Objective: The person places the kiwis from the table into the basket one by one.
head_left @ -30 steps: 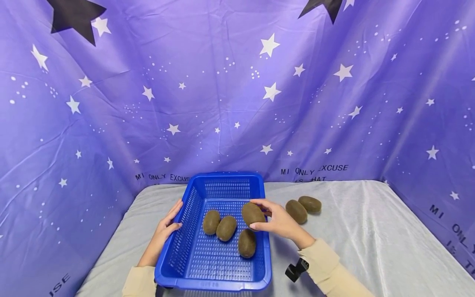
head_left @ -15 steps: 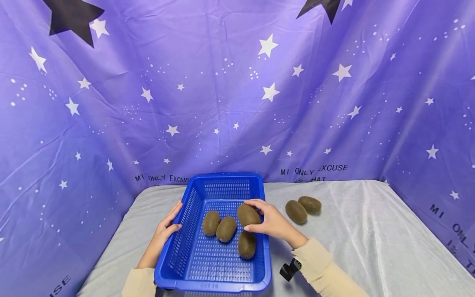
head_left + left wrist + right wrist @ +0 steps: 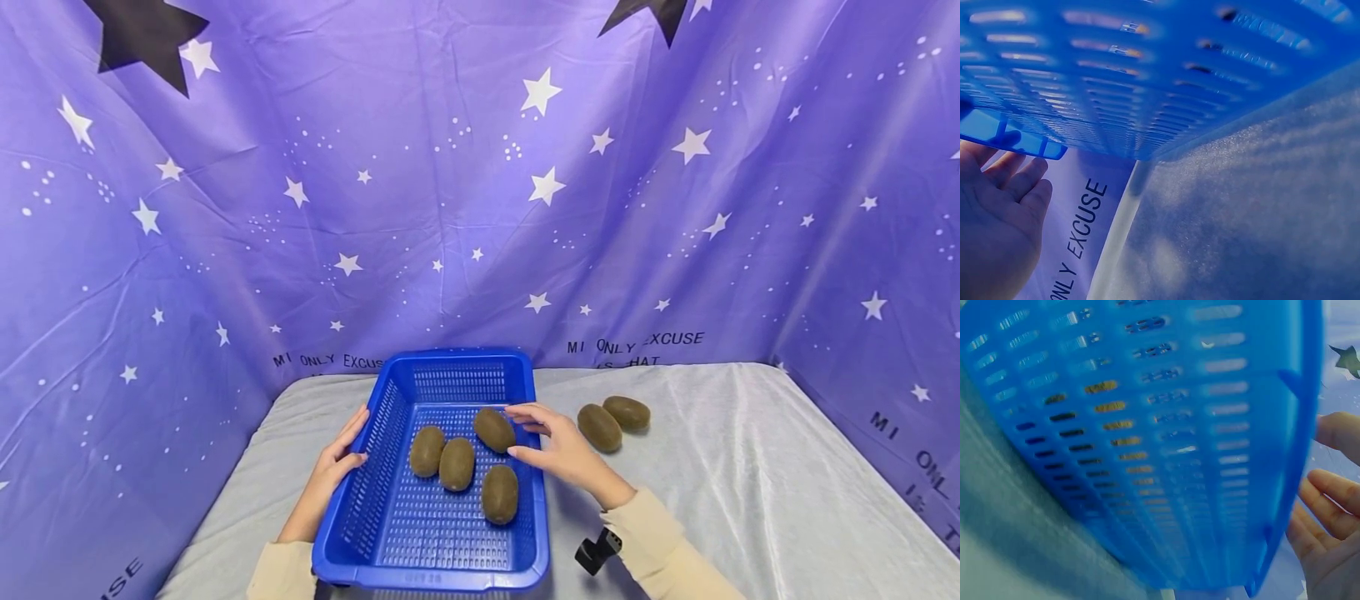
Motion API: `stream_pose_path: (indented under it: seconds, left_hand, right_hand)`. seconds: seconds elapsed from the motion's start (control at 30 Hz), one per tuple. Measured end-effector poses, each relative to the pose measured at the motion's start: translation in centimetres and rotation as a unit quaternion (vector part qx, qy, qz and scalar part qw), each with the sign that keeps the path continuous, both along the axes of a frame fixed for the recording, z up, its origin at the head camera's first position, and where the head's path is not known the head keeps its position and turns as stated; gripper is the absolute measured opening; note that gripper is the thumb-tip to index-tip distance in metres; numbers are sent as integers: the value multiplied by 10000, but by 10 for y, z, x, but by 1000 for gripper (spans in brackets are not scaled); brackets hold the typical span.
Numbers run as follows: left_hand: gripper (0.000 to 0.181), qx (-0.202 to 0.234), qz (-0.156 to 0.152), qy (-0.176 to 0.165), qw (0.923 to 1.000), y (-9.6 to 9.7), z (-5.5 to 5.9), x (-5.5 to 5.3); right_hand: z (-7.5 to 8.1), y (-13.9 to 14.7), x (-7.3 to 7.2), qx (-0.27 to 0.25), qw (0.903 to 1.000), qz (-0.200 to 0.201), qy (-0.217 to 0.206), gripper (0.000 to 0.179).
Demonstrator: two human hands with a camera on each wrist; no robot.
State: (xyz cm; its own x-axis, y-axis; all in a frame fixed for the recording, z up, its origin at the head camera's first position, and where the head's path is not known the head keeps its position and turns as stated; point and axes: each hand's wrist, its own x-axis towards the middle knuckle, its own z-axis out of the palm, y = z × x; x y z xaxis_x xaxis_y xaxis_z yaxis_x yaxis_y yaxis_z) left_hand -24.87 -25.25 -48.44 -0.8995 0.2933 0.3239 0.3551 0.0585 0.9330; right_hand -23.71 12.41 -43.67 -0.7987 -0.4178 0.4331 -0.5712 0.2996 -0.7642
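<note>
A blue plastic basket (image 3: 431,575) holds several brown kiwifruit. My left hand (image 3: 334,463) holds its left rim, with thumb and fingertips over the edge; in the left wrist view some fingers (image 3: 1036,195) show below the rim. My right hand (image 3: 564,450) is over the right rim, thumb and fingers spread apart with nothing between them. Just left of its fingertips, one kiwifruit (image 3: 495,430) lies in the basket. Another kiwifruit (image 3: 499,494) lies nearer the front, and two kiwifruit (image 3: 457,464) sit side by side further left.
Two more kiwifruit (image 3: 599,427) lie touching on the grey cloth (image 3: 720,483) right of the basket. A purple curtain (image 3: 450,208) with stars hangs behind and at both sides. A black device (image 3: 597,552) is attached at the right wrist.
My right hand moved left and lowered a kiwifruit into the basket, then let go and drew back slightly right with its fingers opened. The left hand stayed at the rim.
</note>
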Motion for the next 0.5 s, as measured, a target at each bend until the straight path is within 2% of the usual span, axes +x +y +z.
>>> stream_pose_path:
  seconds: [0.2,0.4,0.5]
  left_hand:
    - [62,-57,100,94,9999,0,0,0]
    - [62,0,82,123,9999,0,0,-1]
    - [62,-1,77,120,9999,1,0,-1]
  right_hand:
    - [-1,18,3,-426,9986,-316,64,47]
    - [-4,35,2,-586,9962,-611,218,45]
    - [-8,44,2,-588,9946,-837,167,44]
